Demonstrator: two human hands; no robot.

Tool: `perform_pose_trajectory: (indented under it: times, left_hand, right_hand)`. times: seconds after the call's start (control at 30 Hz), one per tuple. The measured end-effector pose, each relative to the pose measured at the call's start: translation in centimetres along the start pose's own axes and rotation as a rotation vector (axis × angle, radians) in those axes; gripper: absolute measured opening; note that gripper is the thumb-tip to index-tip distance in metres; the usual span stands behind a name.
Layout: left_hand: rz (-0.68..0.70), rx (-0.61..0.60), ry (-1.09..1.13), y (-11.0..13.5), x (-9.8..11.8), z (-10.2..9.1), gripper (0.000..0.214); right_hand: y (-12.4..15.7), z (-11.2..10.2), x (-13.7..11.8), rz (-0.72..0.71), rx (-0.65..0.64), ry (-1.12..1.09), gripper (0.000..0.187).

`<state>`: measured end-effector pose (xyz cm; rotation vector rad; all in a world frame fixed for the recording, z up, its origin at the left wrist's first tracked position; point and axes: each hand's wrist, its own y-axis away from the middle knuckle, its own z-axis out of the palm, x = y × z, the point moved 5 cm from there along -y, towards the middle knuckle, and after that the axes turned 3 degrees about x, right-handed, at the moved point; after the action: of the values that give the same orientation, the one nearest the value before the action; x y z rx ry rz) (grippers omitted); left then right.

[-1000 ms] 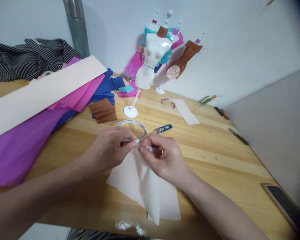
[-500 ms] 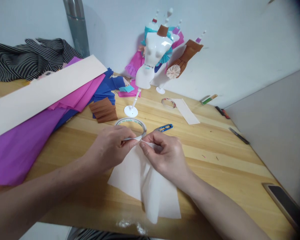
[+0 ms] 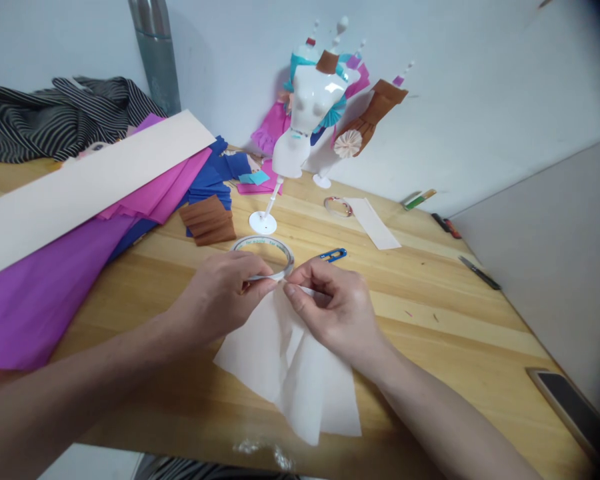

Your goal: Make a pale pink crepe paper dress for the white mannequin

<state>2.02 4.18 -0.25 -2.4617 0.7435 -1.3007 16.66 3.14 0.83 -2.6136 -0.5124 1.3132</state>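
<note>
Left hand [image 3: 220, 293]: fingers closed, pinching the near rim of the tape roll [image 3: 263, 239].
Right hand [image 3: 335, 313]: thumb and forefinger pinched on the white paper [image 3: 290, 373] at its top edge, meeting the left fingertips.
Change: the right hand has crept slightly left and the paper is bunched more; the roll has not moved.
Beyond: blue snips [image 3: 333, 254] lie just past the right knuckles.

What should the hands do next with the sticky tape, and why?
Probably pull the tape end sideways off the tape roll: the left hand holds the roll, the right hand pinches the end right beside it, so hardly any strip is free.
</note>
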Motion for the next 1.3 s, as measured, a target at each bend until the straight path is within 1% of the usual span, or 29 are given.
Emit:
perform_pose_trajectory:
  times: [0.1, 0.2, 0.33, 0.5, 0.63, 1.07, 1.13, 1.17, 1.3]
  left_hand:
    - [-0.004, -0.002, 0.011, 0.0, 0.0, 0.0, 0.015]
    - [0.000, -0.011, 0.014, 0.0, -0.1, 0.1, 0.014]
    - [0.007, -0.016, -0.004, 0.1, -0.1, 0.0, 0.014]
    - [0.022, -0.018, -0.007, 0.1, 0.0, 0.0, 0.015]
    - [0.032, -0.024, -0.017, 0.1, 0.0, 0.1, 0.015]
    - [0.057, -0.038, -0.028, 0.2, -0.1, 0.2, 0.015]
    - [0.058, -0.046, -0.028, 0.2, -0.1, 0.2, 0.014]
    - [0.058, -0.052, -0.027, 0.2, -0.1, 0.2, 0.014]
    - [0.072, -0.100, -0.030, 0.0, -0.3, 0.3, 0.017]
  right_hand:
    - [-0.1, 0.1, 0.1, 0.003, -0.012, 0.008, 0.014]
    - [-0.1, 0.2, 0.1, -0.026, -0.033, 0.025, 0.015]
    - [-0.1, 0.2, 0.0, -0.034, -0.061, 0.021, 0.013]
    - [-0.1, 0.1, 0.3, 0.008, -0.028, 0.013, 0.013]
    - [-0.1, 0.2, 0.6, 0.039, -0.035, 0.020, 0.013]
    - [-0.1, 0.3, 1.1, 0.058, -0.027, -0.007, 0.015]
    - [-0.3, 0.2, 1.1, 0.069, -0.028, -0.027, 0.012]
    - [-0.3, 0.2, 1.2, 0.076, -0.039, -0.040, 0.009]
    - [-0.6, 0.6, 1.7, 0.101, -0.114, -0.099, 0.012]
